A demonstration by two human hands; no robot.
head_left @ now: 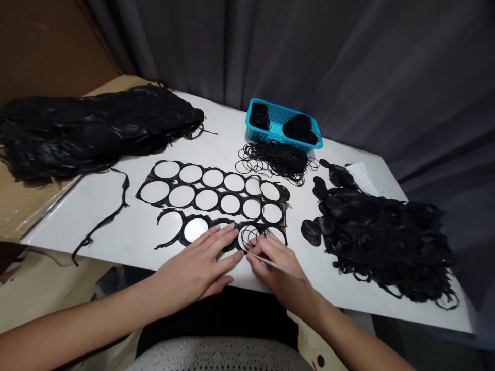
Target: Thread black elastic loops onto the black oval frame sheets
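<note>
A black rubber sheet point(176, 182) with rows of large round holes lies flat on the white table. My left hand point(209, 257) rests on its near row, fingers stretched out and holding nothing. Just to the right, my right hand point(274, 257) is closed on a thin pick point(274, 265). The pick's tip meets the sheet's near edge, close to my left fingertips. Several thin black rings point(249, 234) lie loosely at my right fingers, over a hole of the near row; whether the fingers also grip them is hard to tell.
Behind the sheet lies a heap of thin black rings point(284, 159), before a blue basket point(284, 111) holding black pieces. A black rubber stack point(96, 126) fills the far left. Black discs and scraps point(386, 237) pile up at right, beside white paper point(363, 178). A torn strip point(106, 219) lies left.
</note>
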